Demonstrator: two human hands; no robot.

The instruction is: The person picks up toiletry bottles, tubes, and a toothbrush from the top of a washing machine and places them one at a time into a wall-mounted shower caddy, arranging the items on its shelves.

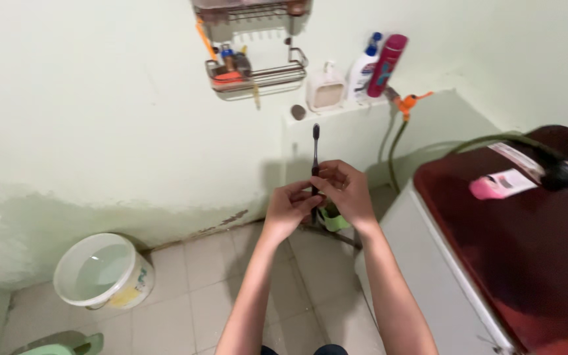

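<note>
1. Both forearms rise from the bottom edge of the view and meet in the middle, above a tiled floor (185,302).
2. Left hand (288,209) and right hand (344,190) close together around the lower handle of a dark toothbrush (315,152).
3. Upright between the two hands, the toothbrush has its bristled head at the top, well clear of the fingers (327,172), and its handle base hidden inside the grip.
4. The right hand's fingers are curled and clamped on the handle from the right; the left hand's fingertips press against it from the left, just below.
5. A small green object (332,219) shows under the right hand; it cannot be told whether the hand touches it.
6. A white bucket (103,271) stands on the floor to the left, near the wall.
7. A wire rack (258,72) hangs on the wall above, and on a ledge beside it stand a white soap dispenser (325,89), a white bottle (363,71) and a red bottle (387,64).
8. At right, a washing machine with a dark red lid (514,243) carries a pink packet (499,185).
</note>
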